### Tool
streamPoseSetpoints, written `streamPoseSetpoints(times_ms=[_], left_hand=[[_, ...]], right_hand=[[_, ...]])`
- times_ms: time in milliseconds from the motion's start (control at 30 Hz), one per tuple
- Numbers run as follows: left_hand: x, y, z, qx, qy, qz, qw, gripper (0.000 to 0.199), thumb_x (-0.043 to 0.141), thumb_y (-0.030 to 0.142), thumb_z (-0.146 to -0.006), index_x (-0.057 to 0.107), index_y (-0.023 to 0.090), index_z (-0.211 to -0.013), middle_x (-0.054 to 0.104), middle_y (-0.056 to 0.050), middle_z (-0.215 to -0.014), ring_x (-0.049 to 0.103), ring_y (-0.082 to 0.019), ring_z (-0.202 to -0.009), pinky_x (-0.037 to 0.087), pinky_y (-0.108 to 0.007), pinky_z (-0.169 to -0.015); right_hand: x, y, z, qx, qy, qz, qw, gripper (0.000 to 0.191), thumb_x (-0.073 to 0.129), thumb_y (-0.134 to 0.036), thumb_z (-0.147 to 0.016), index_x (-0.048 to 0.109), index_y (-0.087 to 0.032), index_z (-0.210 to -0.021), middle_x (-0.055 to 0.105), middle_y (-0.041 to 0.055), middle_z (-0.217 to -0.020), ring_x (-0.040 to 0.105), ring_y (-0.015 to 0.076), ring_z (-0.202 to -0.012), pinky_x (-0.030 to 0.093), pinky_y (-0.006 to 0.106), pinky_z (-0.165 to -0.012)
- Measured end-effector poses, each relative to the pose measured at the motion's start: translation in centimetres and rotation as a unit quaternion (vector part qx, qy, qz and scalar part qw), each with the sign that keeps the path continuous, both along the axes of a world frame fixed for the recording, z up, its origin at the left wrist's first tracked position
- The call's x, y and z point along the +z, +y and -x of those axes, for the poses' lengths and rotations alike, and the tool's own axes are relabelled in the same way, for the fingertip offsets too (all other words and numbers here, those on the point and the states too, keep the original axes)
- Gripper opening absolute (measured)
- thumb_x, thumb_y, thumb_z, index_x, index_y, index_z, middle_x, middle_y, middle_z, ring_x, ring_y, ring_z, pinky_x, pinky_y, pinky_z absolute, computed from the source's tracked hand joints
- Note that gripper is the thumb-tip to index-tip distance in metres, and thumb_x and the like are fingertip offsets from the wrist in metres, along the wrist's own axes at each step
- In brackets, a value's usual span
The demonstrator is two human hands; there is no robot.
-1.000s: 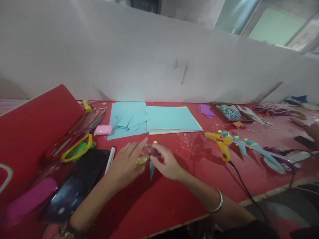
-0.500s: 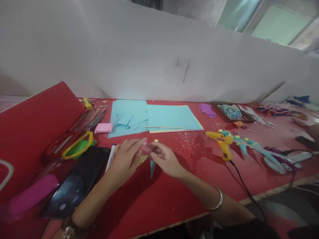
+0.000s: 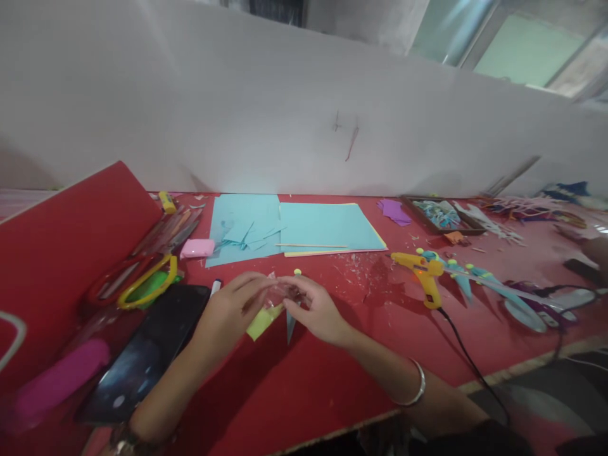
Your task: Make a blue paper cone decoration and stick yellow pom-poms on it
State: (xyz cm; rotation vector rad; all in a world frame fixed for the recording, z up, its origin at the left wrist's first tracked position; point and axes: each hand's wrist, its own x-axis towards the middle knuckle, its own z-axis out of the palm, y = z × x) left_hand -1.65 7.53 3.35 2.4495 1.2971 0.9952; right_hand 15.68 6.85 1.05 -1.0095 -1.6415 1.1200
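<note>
My left hand (image 3: 232, 316) and my right hand (image 3: 319, 311) meet at the middle of the red table, fingers curled around a crinkled clear plastic wrapper (image 3: 274, 295) with a pinkish tint. Just below it lies a flat yellow piece (image 3: 260, 324), partly hidden by my left hand; its material is unclear. A blue-grey paper cone (image 3: 290, 324) shows under my right fingers, point toward me. Above them peeks a small yellow ball (image 3: 297, 272). A white marker (image 3: 215, 287) with a dark end is half covered by my left hand.
Light blue paper sheets (image 3: 323, 221) lie behind my hands, with a thin stick (image 3: 311, 246) on them. A yellow glue gun (image 3: 420, 272) with its cord is on the right, beside blue cones (image 3: 463, 285). Scissors (image 3: 147, 288), a black phone (image 3: 147, 354) and a pink packet (image 3: 197, 247) are left.
My left hand has shifted slightly left and down, covering more of the marker and baring more of the yellow piece. The fingers of both hands have changed position on the wrapper.
</note>
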Motion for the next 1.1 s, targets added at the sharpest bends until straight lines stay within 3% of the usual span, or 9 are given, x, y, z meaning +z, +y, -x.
streamPoseSetpoints(times_ms=[333, 433, 533, 600, 667, 733, 767, 933, 1100], left_hand=[[0.4, 0.1, -0.1, -0.005, 0.012, -0.022, 1.000, 0.028, 0.038, 0.027, -0.086, 0.065, 0.021, -0.089, 0.069, -0.005, -0.085, 0.064, -0.016, -0.078, 0.052, -0.027, -0.070], [0.7, -0.1, 0.0, -0.016, -0.009, 0.008, 1.000, 0.028, 0.040, 0.031, -0.085, 0.065, 0.021, -0.089, 0.070, -0.005, -0.086, 0.064, -0.017, -0.078, 0.052, -0.028, -0.070], [1.2, -0.3, 0.1, 0.003, -0.105, 0.081, 0.991, 0.030, 0.042, 0.039, -0.084, 0.063, 0.021, -0.096, 0.070, -0.004, -0.085, 0.064, -0.017, -0.071, 0.052, -0.027, -0.063], [1.5, -0.5, -0.1, 0.023, -0.217, 0.169, 0.961, 0.036, 0.037, 0.043, -0.086, 0.060, 0.021, -0.102, 0.070, -0.005, -0.086, 0.064, -0.017, -0.068, 0.051, -0.027, -0.058], [1.6, -0.5, -0.4, 0.022, -0.317, 0.269, 0.909, 0.041, 0.030, 0.044, -0.088, 0.058, 0.019, -0.104, 0.069, -0.007, -0.090, 0.065, -0.017, -0.069, 0.051, -0.028, -0.057], [1.4, -0.5, -0.9, 0.005, -0.357, 0.337, 0.871, 0.039, 0.033, 0.043, -0.087, 0.059, 0.018, -0.101, 0.069, -0.008, -0.094, 0.065, -0.018, -0.071, 0.051, -0.029, -0.057], [1.2, -0.5, -1.1, -0.006, -0.354, 0.352, 0.866, 0.034, 0.038, 0.041, -0.085, 0.059, 0.019, -0.099, 0.068, -0.008, -0.095, 0.065, -0.018, -0.073, 0.051, -0.029, -0.058], [0.0, -0.6, -2.1, -0.064, -0.326, 0.354, 0.874, 0.022, 0.054, 0.033, -0.075, 0.059, 0.021, -0.093, 0.067, -0.004, -0.096, 0.063, -0.018, -0.081, 0.050, -0.029, -0.065], [-0.5, -0.6, -2.1, -0.059, -0.306, 0.289, 0.905, 0.015, 0.055, 0.029, -0.075, 0.058, 0.019, -0.085, 0.064, -0.002, -0.080, 0.059, -0.013, -0.066, 0.048, -0.026, -0.061]], right_hand=[[0.0, 0.1, 0.2, -0.015, 0.028, 0.055, 0.998, 0.024, 0.053, -0.017, -0.068, 0.058, -0.020, -0.091, 0.061, 0.0019, -0.086, 0.058, 0.0134, -0.077, 0.049, 0.031, -0.071], [0.1, 0.2, 0.3, -0.018, 0.030, 0.072, 0.997, 0.018, 0.058, -0.023, -0.069, 0.058, -0.020, -0.087, 0.061, 0.0014, -0.080, 0.058, 0.0133, -0.073, 0.049, 0.031, -0.070], [0.5, 0.2, 0.3, -0.020, 0.043, 0.071, 0.996, 0.012, 0.060, -0.028, -0.070, 0.057, -0.020, -0.078, 0.060, 0.0005, -0.075, 0.057, 0.0132, -0.071, 0.049, 0.031, -0.069], [0.8, 0.3, 0.3, -0.016, 0.058, 0.068, 0.996, 0.009, 0.059, -0.026, -0.070, 0.057, -0.020, -0.076, 0.059, 0.0005, -0.076, 0.057, 0.0132, -0.072, 0.048, 0.031, -0.070], [1.1, 0.3, 0.3, -0.020, 0.066, 0.050, 0.996, 0.006, 0.059, -0.024, -0.070, 0.056, -0.021, -0.074, 0.057, 0.0005, -0.076, 0.056, 0.0132, -0.073, 0.048, 0.031, -0.071], [1.5, 0.2, 0.2, -0.034, 0.061, 0.011, 0.997, 0.005, 0.058, -0.024, -0.072, 0.055, -0.021, -0.071, 0.055, 0.0005, -0.076, 0.055, 0.0132, -0.073, 0.047, 0.031, -0.069], [1.6, 0.2, 0.1, -0.042, 0.056, -0.013, 0.997, 0.006, 0.058, -0.025, -0.073, 0.055, -0.021, -0.070, 0.055, 0.0006, -0.077, 0.054, 0.0132, -0.073, 0.047, 0.030, -0.069], [1.6, 0.0, -0.3, -0.074, 0.006, -0.109, 0.991, 0.007, 0.058, -0.017, -0.075, 0.056, -0.023, -0.071, 0.053, 0.0004, -0.085, 0.053, 0.0143, -0.084, 0.044, 0.032, -0.079], [1.3, 0.0, -0.4, -0.088, -0.021, -0.134, 0.987, 0.010, 0.058, -0.013, -0.075, 0.058, -0.023, -0.072, 0.049, 0.0009, -0.088, 0.050, 0.0146, -0.087, 0.042, 0.032, -0.081]])
